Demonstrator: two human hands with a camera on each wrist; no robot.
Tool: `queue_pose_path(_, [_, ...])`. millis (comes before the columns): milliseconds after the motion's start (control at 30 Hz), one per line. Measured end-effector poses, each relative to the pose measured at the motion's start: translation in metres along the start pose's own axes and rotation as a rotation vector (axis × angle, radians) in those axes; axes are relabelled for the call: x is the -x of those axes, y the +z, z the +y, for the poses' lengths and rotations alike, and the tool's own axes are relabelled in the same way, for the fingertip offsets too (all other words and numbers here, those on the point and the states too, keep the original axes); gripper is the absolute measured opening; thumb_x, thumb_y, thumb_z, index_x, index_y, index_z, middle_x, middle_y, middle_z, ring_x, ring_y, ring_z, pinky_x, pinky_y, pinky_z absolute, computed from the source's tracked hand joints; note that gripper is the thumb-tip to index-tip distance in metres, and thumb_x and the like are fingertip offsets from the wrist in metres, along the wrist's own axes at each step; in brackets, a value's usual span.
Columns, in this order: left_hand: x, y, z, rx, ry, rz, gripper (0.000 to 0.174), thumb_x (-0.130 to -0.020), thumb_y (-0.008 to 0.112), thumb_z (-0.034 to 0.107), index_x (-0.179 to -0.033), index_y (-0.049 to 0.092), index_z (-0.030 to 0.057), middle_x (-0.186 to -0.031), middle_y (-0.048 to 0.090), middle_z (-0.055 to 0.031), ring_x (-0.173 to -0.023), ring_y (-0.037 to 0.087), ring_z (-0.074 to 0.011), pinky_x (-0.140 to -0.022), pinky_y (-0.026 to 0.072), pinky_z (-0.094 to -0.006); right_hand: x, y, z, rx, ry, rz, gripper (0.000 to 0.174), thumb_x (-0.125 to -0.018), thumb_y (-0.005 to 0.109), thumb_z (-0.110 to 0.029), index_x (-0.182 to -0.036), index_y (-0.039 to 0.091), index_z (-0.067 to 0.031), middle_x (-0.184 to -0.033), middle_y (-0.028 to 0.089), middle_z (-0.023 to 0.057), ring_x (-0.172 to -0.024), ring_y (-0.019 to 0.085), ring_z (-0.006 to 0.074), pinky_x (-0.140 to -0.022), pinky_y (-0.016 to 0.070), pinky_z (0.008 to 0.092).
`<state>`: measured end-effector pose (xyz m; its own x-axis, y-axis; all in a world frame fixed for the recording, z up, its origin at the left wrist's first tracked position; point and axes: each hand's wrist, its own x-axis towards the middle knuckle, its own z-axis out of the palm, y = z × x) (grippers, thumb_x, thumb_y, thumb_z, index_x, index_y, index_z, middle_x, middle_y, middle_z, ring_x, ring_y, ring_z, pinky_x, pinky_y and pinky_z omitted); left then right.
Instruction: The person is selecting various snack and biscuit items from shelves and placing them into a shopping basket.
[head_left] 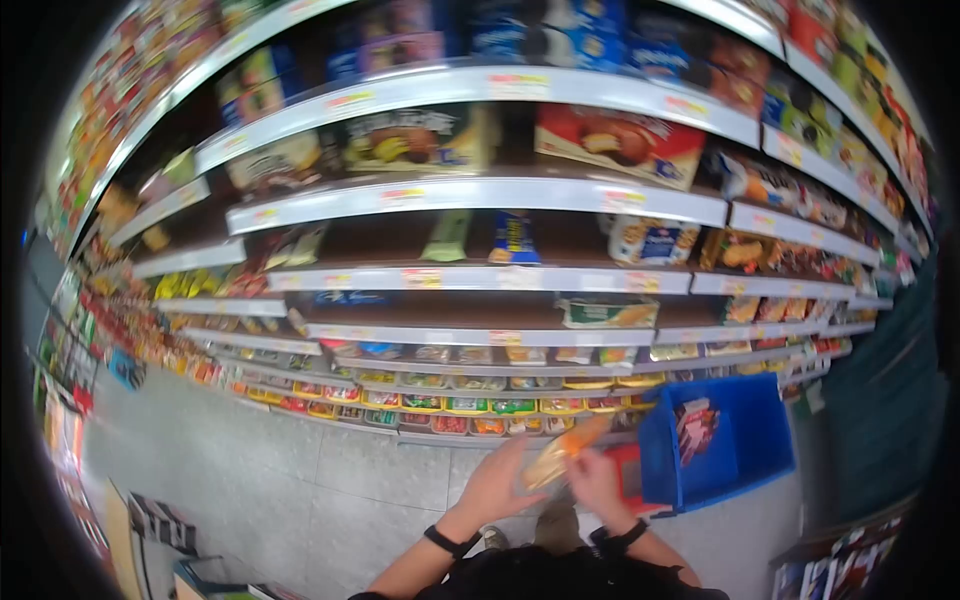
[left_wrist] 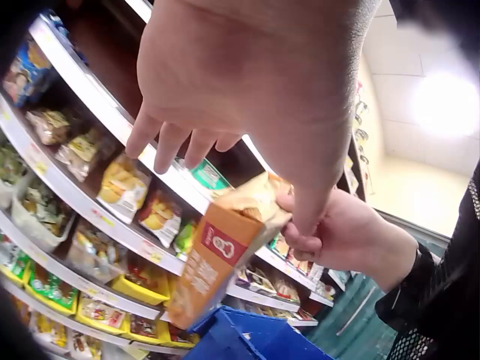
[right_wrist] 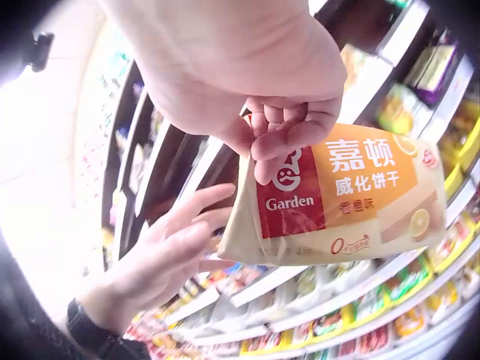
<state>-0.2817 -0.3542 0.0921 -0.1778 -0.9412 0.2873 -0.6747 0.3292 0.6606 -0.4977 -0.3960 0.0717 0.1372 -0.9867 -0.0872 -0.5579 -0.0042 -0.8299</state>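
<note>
My right hand (head_left: 600, 487) pinches one end of a pack of wafer biscuits (right_wrist: 360, 202), orange and cream with a red Garden label. In the right wrist view the thumb and fingertips close on the pack's upper left corner, and its printed face shows. Beside that same end is my left hand (head_left: 490, 485), its fingers (right_wrist: 202, 202) stretched out. From the left wrist, the orange side of the pack (left_wrist: 214, 259) shows below the left palm, with the left thumb overlapping the right fingers. Both hands are held low in front of the body.
A blue basket (head_left: 657, 460) stands at the right with a pink-and-red packet (head_left: 697, 430) inside. Part of a red basket (head_left: 628, 472) shows beside it. Ahead rise store shelves (head_left: 480, 195) with boxed and bagged snacks. Tiled floor (head_left: 270, 460) stretches left.
</note>
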Motion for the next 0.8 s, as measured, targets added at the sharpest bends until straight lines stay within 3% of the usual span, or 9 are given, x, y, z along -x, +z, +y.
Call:
queue_pose_path(167, [0.140,-0.058,-0.027,-0.089,-0.513,0.072,0.085,-0.071,0.082,0.028,-0.144,0.046,0.0060,-0.120,0.067,-0.0242,-0.097,0.069,-0.0432,-0.082,0.0588,-0.0495,0.044,0.136,-0.062,-0.133,-0.191,-0.484,0.027,-0.097,0.070,-0.029,-0.093,0.070,-0.0025,-0.074,0.072,0.0074,-0.065,0.067,0.0145,-0.061,0.0516,0.0325])
queue_pose_path(300, [0.243,-0.096,-0.048,-0.146,-0.646,0.342,0.075,-0.073,0.081,0.024,-0.140,0.052,0.0048,-0.115,0.070,-0.0233,-0.092,0.073,-0.0375,-0.078,0.0601,-0.0443,0.073,0.214,-0.113,-0.192,-0.421,-0.821,0.031,-0.095,0.072,-0.035,-0.089,0.068,-0.0047,-0.069,0.067,0.0084,-0.059,0.063,0.0166,-0.057,0.0488,0.0324])
queue_pose_path(433, [0.338,-0.129,-0.058,0.658,-0.816,0.763,0.045,-0.089,0.071,0.011,-0.131,0.059,-0.0026,-0.116,0.072,-0.0110,-0.099,0.070,-0.0167,-0.085,0.0561,-0.0319,0.085,0.245,-0.176,-0.252,-0.406,-0.849,0.024,-0.095,0.073,-0.027,-0.088,0.067,-0.0048,-0.071,0.069,0.0022,-0.063,0.062,0.0088,-0.057,0.0488,0.0267])
queue_pose_path(533, [0.384,-0.143,-0.042,1.015,-0.792,1.037,0.042,-0.095,0.065,0.007,-0.135,0.056,-0.0040,-0.121,0.070,-0.0090,-0.107,0.066,-0.0146,-0.095,0.0522,-0.0308,0.053,0.282,-0.164,-0.341,-0.548,-0.552,0.014,-0.093,0.074,-0.016,-0.096,0.068,-0.0036,-0.081,0.070,0.0019,-0.067,0.062,0.0075,-0.058,0.0487,0.0257])
queue_pose_path(633, [0.393,-0.165,-0.036,1.199,-0.685,1.228,0.046,-0.093,0.064,0.014,-0.132,0.055,-0.0064,-0.123,0.069,-0.0155,-0.110,0.069,-0.0208,-0.101,0.0532,-0.0368,0.017,0.315,-0.151,-0.365,-0.417,-0.597,0.023,-0.099,0.068,-0.026,-0.105,0.067,-0.0041,-0.090,0.071,0.0035,-0.075,0.063,0.0095,-0.067,0.0510,0.0278])
queue_pose_path(667, [0.389,-0.174,-0.043,1.187,-0.683,1.237,0.046,-0.093,0.064,0.014,-0.132,0.055,-0.0064,-0.123,0.069,-0.0155,-0.110,0.069,-0.0208,-0.101,0.0532,-0.0368,0.009,0.323,-0.156,-0.387,-0.281,-0.724,0.031,-0.102,0.061,-0.033,-0.110,0.066,-0.0041,-0.097,0.071,0.0048,-0.080,0.064,0.0103,-0.072,0.0510,0.0295])
queue_pose_path(733, [0.376,-0.193,-0.058,1.287,-0.599,1.403,0.048,-0.092,0.063,0.019,-0.132,0.054,-0.0069,-0.120,0.070,-0.0179,-0.102,0.072,-0.0223,-0.084,0.0613,-0.0327,-0.012,0.347,-0.156,-0.416,-0.053,-1.071,0.054,-0.108,0.043,-0.049,-0.127,0.062,-0.0023,-0.119,0.070,0.0077,-0.101,0.066,0.0150,-0.090,0.0507,0.0343])
queue_pose_path(767, [0.373,-0.205,-0.071,1.277,-0.590,1.393,0.048,-0.092,0.063,0.019,-0.132,0.054,-0.0069,-0.120,0.070,-0.0179,-0.102,0.072,-0.0223,-0.084,0.0613,-0.0327,-0.016,0.361,-0.149,-0.429,-0.063,-1.066,0.054,-0.108,0.043,-0.049,-0.127,0.062,-0.0023,-0.119,0.070,0.0077,-0.101,0.066,0.0150,-0.090,0.0507,0.0343])
queue_pose_path(800, [0.376,-0.216,-0.082,1.338,-0.560,1.368,0.052,-0.092,0.064,0.017,-0.136,0.051,-0.0075,-0.127,0.066,-0.0187,-0.111,0.069,-0.0253,-0.094,0.0562,-0.0364,-0.015,0.378,-0.153,-0.555,0.154,-1.224,0.053,-0.107,0.048,-0.046,-0.131,0.061,-0.0014,-0.122,0.069,0.0086,-0.107,0.066,0.0174,-0.093,0.0510,0.0345])
